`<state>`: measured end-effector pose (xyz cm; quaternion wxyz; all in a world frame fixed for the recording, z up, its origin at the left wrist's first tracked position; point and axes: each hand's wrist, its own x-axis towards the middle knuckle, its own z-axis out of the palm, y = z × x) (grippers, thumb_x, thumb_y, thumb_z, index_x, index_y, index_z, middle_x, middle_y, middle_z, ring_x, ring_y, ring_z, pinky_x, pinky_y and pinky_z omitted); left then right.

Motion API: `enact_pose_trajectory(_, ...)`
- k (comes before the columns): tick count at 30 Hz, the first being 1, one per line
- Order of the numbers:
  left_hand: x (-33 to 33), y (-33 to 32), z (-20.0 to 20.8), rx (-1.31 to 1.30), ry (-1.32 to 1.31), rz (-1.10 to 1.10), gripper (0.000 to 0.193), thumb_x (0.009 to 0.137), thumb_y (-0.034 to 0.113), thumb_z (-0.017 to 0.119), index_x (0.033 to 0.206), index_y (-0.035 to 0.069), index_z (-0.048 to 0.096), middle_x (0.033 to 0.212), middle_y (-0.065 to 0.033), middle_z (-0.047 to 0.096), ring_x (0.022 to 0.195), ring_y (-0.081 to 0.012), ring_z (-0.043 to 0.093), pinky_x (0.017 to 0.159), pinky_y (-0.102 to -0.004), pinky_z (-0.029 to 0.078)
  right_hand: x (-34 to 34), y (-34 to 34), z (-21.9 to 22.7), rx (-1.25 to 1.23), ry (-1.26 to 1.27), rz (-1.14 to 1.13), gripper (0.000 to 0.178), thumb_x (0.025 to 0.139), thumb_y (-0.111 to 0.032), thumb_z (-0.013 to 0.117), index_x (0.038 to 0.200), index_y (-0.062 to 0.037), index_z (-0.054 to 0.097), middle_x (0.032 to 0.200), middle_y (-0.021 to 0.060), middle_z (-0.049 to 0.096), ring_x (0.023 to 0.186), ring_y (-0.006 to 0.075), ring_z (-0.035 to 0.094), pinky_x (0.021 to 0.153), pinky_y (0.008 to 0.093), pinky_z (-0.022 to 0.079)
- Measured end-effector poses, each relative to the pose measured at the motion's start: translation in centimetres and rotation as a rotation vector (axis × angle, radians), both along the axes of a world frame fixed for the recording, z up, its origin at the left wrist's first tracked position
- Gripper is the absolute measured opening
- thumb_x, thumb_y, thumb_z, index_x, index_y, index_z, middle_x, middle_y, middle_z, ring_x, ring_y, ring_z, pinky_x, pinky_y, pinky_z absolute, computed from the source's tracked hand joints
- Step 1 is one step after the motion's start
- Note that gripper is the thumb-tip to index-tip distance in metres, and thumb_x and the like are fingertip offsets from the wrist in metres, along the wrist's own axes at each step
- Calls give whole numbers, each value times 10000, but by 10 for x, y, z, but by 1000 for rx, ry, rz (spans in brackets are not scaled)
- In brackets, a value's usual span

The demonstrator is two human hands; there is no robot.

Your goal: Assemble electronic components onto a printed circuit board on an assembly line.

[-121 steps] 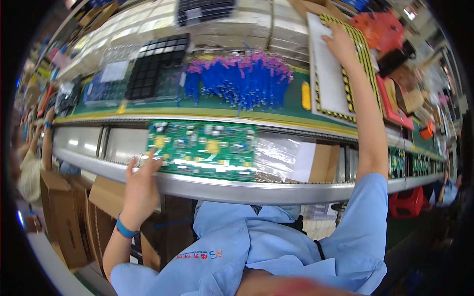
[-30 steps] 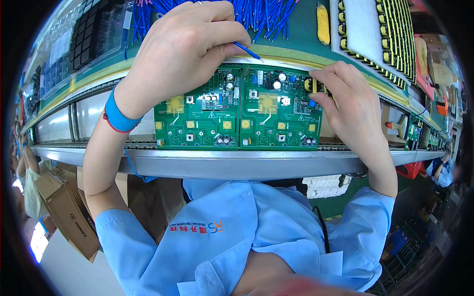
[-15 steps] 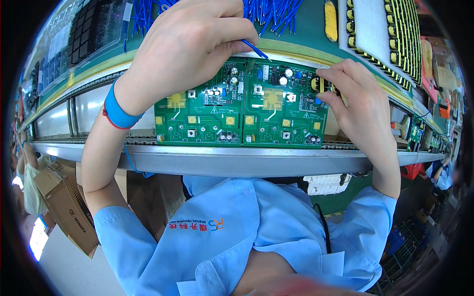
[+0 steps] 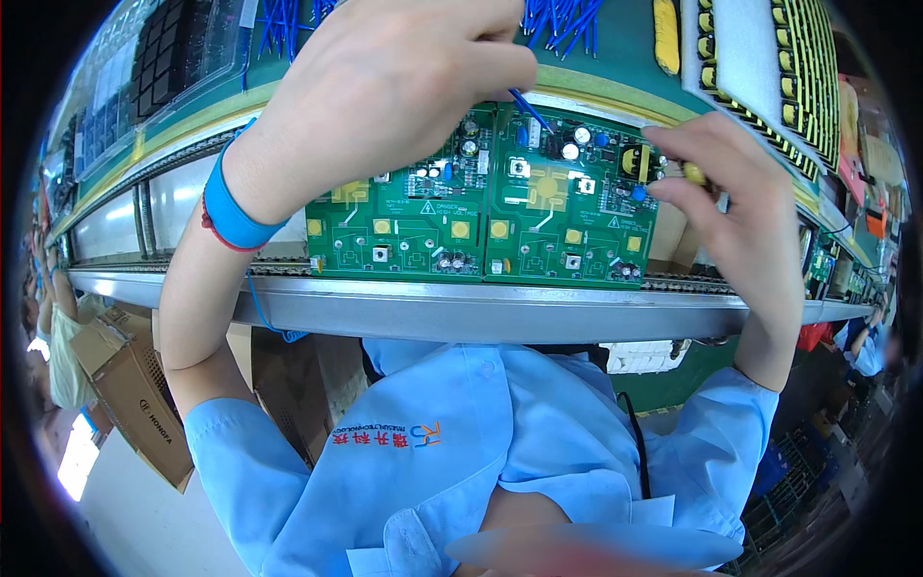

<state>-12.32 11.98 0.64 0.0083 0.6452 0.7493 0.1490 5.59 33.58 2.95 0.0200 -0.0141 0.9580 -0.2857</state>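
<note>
Two green circuit boards [image 4: 433, 252] [image 4: 538, 252] lie side by side on the conveyor rails. Over the top edge of the right one, my left hand [image 4: 404, 87] is closed on a blue wire [image 4: 530, 109], its tip pointing down near a white connector; the fingertips are partly hidden. A yellow-and-black transformer [image 4: 635, 162] sits on the right board's upper right. Just right of it is my right hand [image 4: 735, 183], thumb and forefinger apart and off the transformer. A small yellow part, apparently another transformer [image 4: 694, 173], is tucked in its curled fingers.
Bundled blue wires [image 4: 567, 24] lie beyond the conveyor on the green bench. Rows of yellow-and-black transformers [image 4: 790, 62] on white foam stand at the far right, beside a yellow object [image 4: 666, 37]. Black parts [image 4: 163, 67] fill a clear tray at far left. A metal rail [image 4: 404, 310] runs in front.
My right hand has let go of the transformer on the right board and drawn back to the right. My left hand still holds the blue wire near the board. The whole view has shifted slightly.
</note>
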Motion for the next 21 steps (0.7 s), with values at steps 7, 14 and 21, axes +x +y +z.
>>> enact_pose_trajectory(7,8,19,1,316,480,-301,50,777,177,606,767,128,598,810,-8,445,760,-142,479,675,-278,338,-5,26,-10,-719,-173,-64,204,793,-29,719,979,29,659,1055,106,613,962,151,559,791,253,462)
enact_pose_trajectory(14,16,18,23,-160,227,-212,60,745,177,623,751,128,590,794,-5,450,736,-136,472,667,-271,336,0,36,-14,-772,-146,-61,334,839,-80,703,1140,28,606,1202,140,584,1061,164,543,918,289,452)
enact_pose_trajectory(21,19,13,26,-150,370,-235,88,685,163,635,748,123,588,808,3,500,724,-124,491,638,-264,346,-1,35,-10,-798,-164,-21,423,875,-126,693,1243,42,566,1252,152,600,1161,193,575,1006,285,443)
